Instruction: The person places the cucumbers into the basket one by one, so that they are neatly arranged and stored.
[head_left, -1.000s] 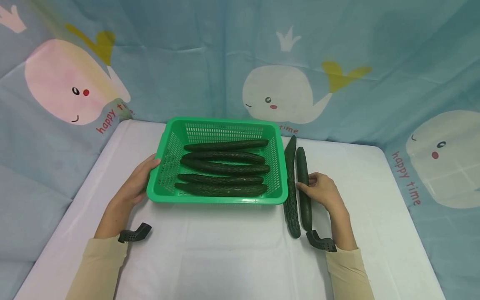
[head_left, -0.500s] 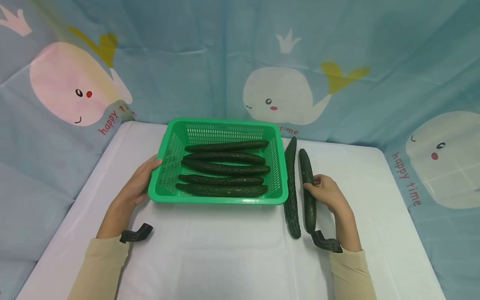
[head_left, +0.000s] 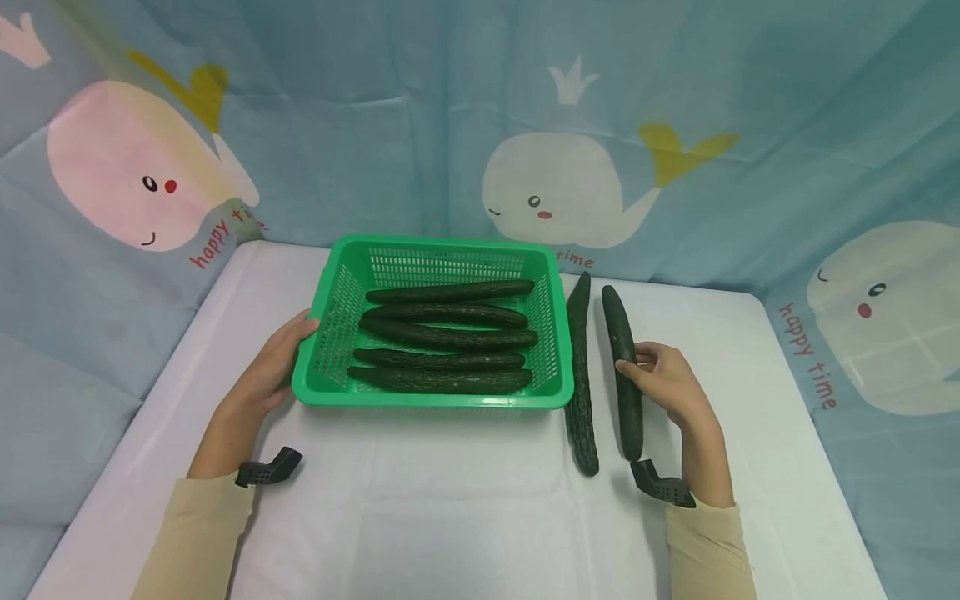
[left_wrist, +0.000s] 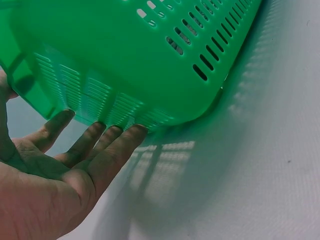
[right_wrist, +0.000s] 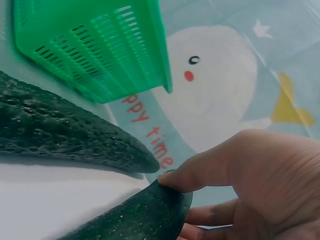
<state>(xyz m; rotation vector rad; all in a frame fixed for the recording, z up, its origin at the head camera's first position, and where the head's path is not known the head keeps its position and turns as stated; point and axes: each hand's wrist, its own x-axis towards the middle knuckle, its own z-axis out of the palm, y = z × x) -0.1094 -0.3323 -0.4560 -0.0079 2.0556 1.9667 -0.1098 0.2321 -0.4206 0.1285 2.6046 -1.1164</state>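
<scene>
My right hand pinches a long dark green cucumber between thumb and fingers, right of the basket. In the right wrist view the thumb lies over this cucumber with fingertips at its far side. A second, bumpier cucumber lies on the table along the basket's right side. My left hand holds the left end of the green plastic basket, thumb at the rim. The left wrist view shows its fingertips against the basket's slotted wall. Several cucumbers lie crosswise inside.
A white cloth covers the table. Behind it and on both sides hangs a blue curtain with whale prints. Each wrist wears a black camera mount, such as the right mount.
My right hand has moved right with its cucumber, widening the gap to the bumpy cucumber. The left hand and basket hold their place.
</scene>
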